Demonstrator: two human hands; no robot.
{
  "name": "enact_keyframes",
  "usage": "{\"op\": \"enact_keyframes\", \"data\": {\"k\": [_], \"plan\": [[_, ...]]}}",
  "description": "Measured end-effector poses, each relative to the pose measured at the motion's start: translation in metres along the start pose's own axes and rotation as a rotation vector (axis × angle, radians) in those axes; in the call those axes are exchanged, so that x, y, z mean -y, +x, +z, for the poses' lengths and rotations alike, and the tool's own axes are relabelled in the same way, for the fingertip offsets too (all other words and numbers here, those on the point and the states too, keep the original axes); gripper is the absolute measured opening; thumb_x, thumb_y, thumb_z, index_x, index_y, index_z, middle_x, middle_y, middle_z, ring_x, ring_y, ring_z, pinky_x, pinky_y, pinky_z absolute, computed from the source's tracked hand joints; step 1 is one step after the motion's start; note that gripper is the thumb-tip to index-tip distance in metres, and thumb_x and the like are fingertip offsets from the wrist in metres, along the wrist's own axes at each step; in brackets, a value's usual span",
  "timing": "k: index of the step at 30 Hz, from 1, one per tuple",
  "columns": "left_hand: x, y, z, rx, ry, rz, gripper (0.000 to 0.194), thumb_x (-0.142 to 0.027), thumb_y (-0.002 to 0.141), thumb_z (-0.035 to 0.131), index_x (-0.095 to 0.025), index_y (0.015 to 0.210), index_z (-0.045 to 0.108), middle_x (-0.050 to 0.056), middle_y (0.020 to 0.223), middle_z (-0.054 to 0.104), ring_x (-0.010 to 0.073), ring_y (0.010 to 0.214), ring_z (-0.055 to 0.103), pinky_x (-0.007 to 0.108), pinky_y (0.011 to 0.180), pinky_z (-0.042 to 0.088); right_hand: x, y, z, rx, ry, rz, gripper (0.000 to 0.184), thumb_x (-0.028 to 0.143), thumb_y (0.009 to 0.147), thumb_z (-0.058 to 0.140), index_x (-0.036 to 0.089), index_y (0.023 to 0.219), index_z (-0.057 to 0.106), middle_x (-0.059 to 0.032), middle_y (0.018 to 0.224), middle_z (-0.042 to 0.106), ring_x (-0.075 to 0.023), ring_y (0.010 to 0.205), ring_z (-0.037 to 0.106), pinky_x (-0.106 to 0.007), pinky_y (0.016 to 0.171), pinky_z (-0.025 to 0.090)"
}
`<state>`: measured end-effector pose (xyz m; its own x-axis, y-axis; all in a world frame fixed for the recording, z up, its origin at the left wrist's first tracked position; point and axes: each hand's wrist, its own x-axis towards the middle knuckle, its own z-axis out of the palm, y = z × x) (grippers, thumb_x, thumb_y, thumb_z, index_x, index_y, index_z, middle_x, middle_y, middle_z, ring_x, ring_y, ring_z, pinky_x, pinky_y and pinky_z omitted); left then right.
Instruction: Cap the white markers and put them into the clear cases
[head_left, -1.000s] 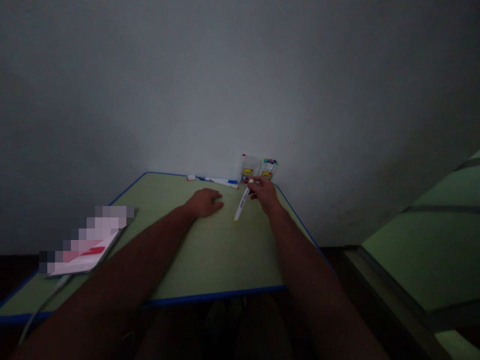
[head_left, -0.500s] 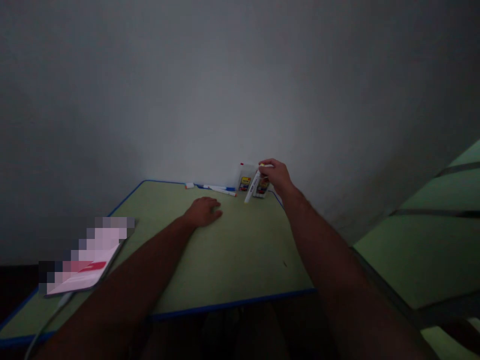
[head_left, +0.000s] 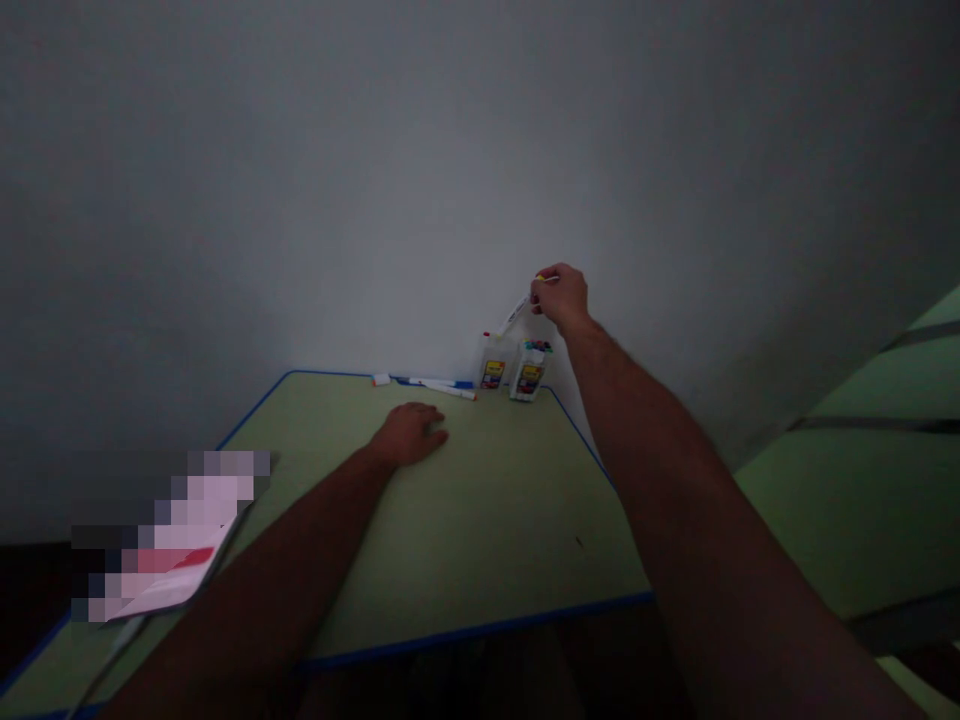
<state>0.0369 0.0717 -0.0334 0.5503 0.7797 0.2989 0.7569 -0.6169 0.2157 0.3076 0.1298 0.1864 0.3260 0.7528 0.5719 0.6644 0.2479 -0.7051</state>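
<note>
Raised above the back of the table, my right hand (head_left: pixel 562 297) pinches a white marker (head_left: pixel 517 312) near its yellow end. The marker slants down to the left, its lower tip at the top of a clear plastic case (head_left: pixel 493 362) with a yellow and red label. Beside that case, on its right, stands a second case (head_left: pixel 529 373) packed with several markers. My left hand (head_left: pixel 409 433) rests on the tabletop with its fingers stretched and holds nothing. Beyond it lie white markers (head_left: pixel 448 389), a blue piece (head_left: pixel 457 384) and a short white cap-like piece (head_left: pixel 381 380).
The pale green table (head_left: pixel 480 540) has a blue edge and stands against a grey wall (head_left: pixel 420 200). A tablet-like device (head_left: pixel 176 575), partly pixelated, lies at the left with a cable (head_left: pixel 105 665). A green panel (head_left: pixel 862 500) with dark bars is at the right.
My right hand has lifted the marker up from in front of the two cases to above the left one. The left hand stays in place, and the view has tilted slightly.
</note>
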Motion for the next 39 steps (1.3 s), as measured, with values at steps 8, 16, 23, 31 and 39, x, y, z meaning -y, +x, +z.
{"op": "enact_keyframes", "data": {"k": [8, 16, 23, 31, 39], "plan": [[0.003, 0.000, 0.002, -0.052, -0.025, 0.019, 0.048, -0.050, 0.088, 0.051, -0.021, 0.120, 0.072, 0.011, 0.131, 0.067, 0.0296, 0.123, 0.059, 0.042, 0.108, 0.042, -0.021, 0.012, 0.028, 0.128, -0.184, -0.016, 0.006, 0.011, 0.078, 0.067, 0.014, 0.082, 0.069, -0.0042, 0.066, 0.065, -0.0155, 0.053, 0.065, -0.035, 0.066, 0.060], [0.003, 0.001, 0.003, -0.033, -0.028, -0.023, 0.046, -0.050, 0.087, 0.053, -0.023, 0.121, 0.072, 0.009, 0.134, 0.066, 0.0275, 0.126, 0.057, 0.042, 0.109, 0.040, -0.034, 0.001, 0.047, 0.264, -0.506, -0.141, 0.009, 0.009, 0.072, 0.071, 0.013, 0.079, 0.075, -0.0117, 0.089, 0.073, -0.0256, 0.094, 0.071, -0.039, 0.093, 0.054], [0.001, 0.000, 0.002, -0.036, -0.048, -0.031, 0.047, -0.050, 0.087, 0.053, -0.023, 0.121, 0.072, 0.009, 0.134, 0.066, 0.0290, 0.125, 0.057, 0.043, 0.109, 0.041, -0.041, -0.002, 0.063, 0.406, -0.603, -0.162, 0.009, 0.007, 0.072, 0.073, 0.015, 0.076, 0.075, -0.0122, 0.088, 0.074, -0.0256, 0.090, 0.071, -0.038, 0.087, 0.055], [-0.001, 0.000, -0.001, -0.037, -0.062, -0.033, 0.045, -0.049, 0.087, 0.055, -0.024, 0.120, 0.072, 0.009, 0.133, 0.066, 0.0288, 0.125, 0.057, 0.044, 0.110, 0.039, -0.046, -0.003, 0.074, 0.441, -0.658, -0.209, 0.010, 0.008, 0.071, 0.074, 0.016, 0.078, 0.076, -0.0115, 0.087, 0.076, -0.0244, 0.086, 0.071, -0.037, 0.085, 0.057], [0.001, 0.001, 0.002, -0.039, -0.049, -0.019, 0.047, -0.049, 0.087, 0.053, -0.021, 0.120, 0.072, 0.010, 0.133, 0.066, 0.0290, 0.124, 0.057, 0.043, 0.109, 0.040, -0.046, -0.003, 0.077, 0.466, -0.720, -0.232, 0.015, 0.011, 0.074, 0.072, 0.014, 0.087, 0.078, -0.0123, 0.093, 0.076, -0.0258, 0.090, 0.072, -0.036, 0.086, 0.057]]}}
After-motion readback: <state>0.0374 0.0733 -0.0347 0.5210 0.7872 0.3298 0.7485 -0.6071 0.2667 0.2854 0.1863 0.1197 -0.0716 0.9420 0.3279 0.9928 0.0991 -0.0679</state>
